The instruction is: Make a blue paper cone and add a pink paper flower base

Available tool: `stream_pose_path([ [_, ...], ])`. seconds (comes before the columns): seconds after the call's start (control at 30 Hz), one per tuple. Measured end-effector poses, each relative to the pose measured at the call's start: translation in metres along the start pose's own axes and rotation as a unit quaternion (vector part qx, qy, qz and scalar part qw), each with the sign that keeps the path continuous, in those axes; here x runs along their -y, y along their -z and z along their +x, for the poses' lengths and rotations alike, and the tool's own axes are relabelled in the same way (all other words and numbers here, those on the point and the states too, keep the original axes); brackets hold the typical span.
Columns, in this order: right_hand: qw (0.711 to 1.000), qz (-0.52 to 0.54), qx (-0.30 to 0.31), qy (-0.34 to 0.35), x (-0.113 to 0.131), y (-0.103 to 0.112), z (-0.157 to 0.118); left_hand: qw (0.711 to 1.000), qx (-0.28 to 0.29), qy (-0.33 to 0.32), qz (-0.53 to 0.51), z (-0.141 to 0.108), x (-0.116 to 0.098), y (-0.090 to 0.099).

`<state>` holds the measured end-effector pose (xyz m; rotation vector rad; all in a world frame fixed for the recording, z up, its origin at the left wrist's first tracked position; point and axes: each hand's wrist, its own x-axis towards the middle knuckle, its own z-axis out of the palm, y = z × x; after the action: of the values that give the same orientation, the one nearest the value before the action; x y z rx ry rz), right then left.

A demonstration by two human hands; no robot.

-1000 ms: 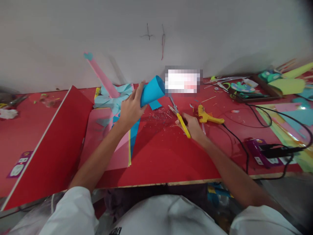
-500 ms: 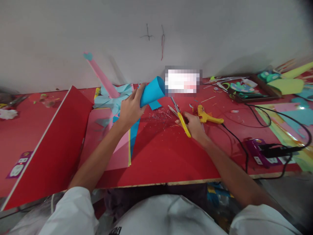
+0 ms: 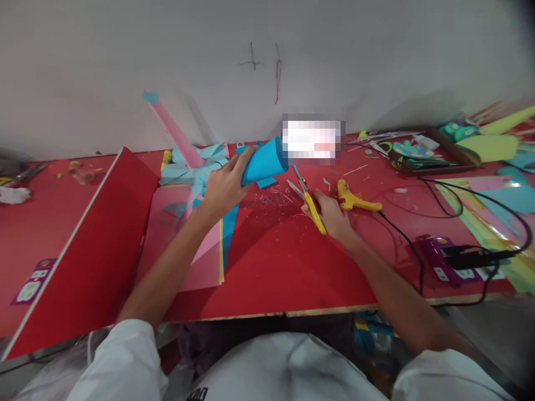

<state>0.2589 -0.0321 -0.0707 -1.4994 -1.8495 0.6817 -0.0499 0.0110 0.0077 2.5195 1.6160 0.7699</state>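
Observation:
My left hand (image 3: 228, 181) is closed round a rolled blue paper tube (image 3: 263, 161), whose wider end points right and away from me. In my right hand (image 3: 328, 211) is a pair of scissors (image 3: 312, 209) with yellow handles, its blades parted and angled up toward the tube. The blades stay apart from the paper. Small paper scraps (image 3: 271, 203) litter the red table between both hands. Just right of my right hand lies a yellow hot glue gun (image 3: 357, 199) with a black cord.
A red board (image 3: 96, 239) leans on the left, beside pink paper sheets (image 3: 163, 223). Behind my left hand rises a pink paper stem (image 3: 178, 131) with light blue paper strips. To the right are a dark tray (image 3: 443, 167) of craft pieces and a purple power strip (image 3: 447, 259) with cables.
The blue tube has turned and shifted slightly right, so its open end faces me less. My left hand moved with it; my right hand and the scissors stay nearly in place.

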Motion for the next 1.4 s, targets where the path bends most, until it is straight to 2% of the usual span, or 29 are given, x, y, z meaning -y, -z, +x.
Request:
stream_pose_path([
  [0.23, 0.999, -0.021, -0.034, -0.006, -0.001, 0.001, 0.001, 1.0, 0.007, -0.01, -0.016, 0.001, 0.003, 0.002],
  [0.43, 0.999, -0.039, -0.03, 0.003, -0.002, 0.0, 0.0, 0.998, 0.013, -0.022, -0.058, 0.003, 0.012, 0.003],
  [0.67, 0.999, -0.036, -0.033, 0.013, -0.005, 0.0, 0.0, 0.991, 0.093, -0.046, -0.089, 0.005, 0.009, 0.017],
  [0.9, 0.998, -0.04, -0.038, 0.008, -0.002, 0.003, 0.001, 0.984, 0.124, -0.033, -0.127, 0.005, 0.012, 0.025],
  [1.17, 0.999, -0.02, -0.006, 0.024, -0.002, 0.002, -0.002, 0.962, 0.184, -0.049, -0.194, 0.006, 0.016, 0.032],
  [1.27, 1.0, 0.003, -0.001, 0.018, -0.001, 0.001, -0.002, 0.962, 0.169, -0.036, -0.211, 0.007, 0.014, 0.034],
  [1.4, 1.0, 0.021, 0.006, 0.009, -0.004, -0.002, -0.002, 0.977, 0.1, -0.034, -0.183, 0.008, 0.013, 0.032],
])
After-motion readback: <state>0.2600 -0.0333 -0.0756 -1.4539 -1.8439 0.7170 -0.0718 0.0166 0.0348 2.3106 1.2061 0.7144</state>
